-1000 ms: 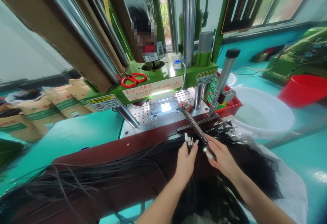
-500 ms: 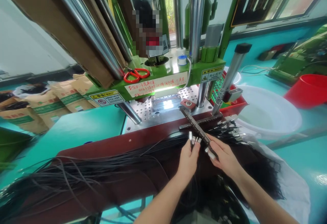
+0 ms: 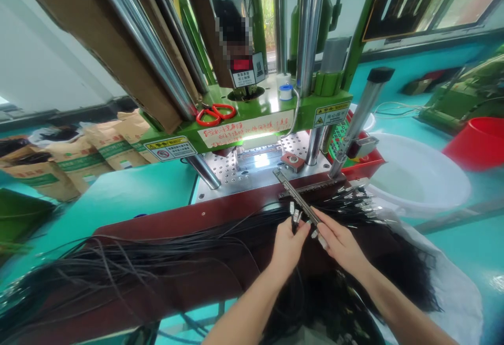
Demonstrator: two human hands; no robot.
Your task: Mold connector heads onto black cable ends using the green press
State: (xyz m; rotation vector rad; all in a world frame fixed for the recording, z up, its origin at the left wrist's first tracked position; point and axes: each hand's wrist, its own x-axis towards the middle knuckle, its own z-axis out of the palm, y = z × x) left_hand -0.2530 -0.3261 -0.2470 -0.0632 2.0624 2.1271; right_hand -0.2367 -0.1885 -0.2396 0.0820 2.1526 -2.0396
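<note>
My right hand [image 3: 342, 240] is closed around the lower end of a long, narrow metal bar [image 3: 292, 189], whose far end points up and left over the press's front edge. Black cables with silver connectors [image 3: 294, 212] stick up from my left hand [image 3: 286, 245], which pinches them just left of the bar. More pale connector ends [image 3: 321, 240] show beside the fingers of my right hand; whether they sit in the bar I cannot tell. A second metal bar [image 3: 311, 189] lies behind on the dark red bench.
Ahead stands a green press with a perforated steel plate [image 3: 214, 174], a lit block [image 3: 260, 160] and red-handled scissors [image 3: 216, 115] on top. Black cables [image 3: 157, 261] cover the bench [image 3: 142, 224]. To the right are a connector pile [image 3: 360, 200], white tub [image 3: 417, 171] and red bucket [image 3: 480, 143].
The bar and my right hand have shifted a little left, closer to my left hand. Both hands keep their hold. The view has turned slightly.
</note>
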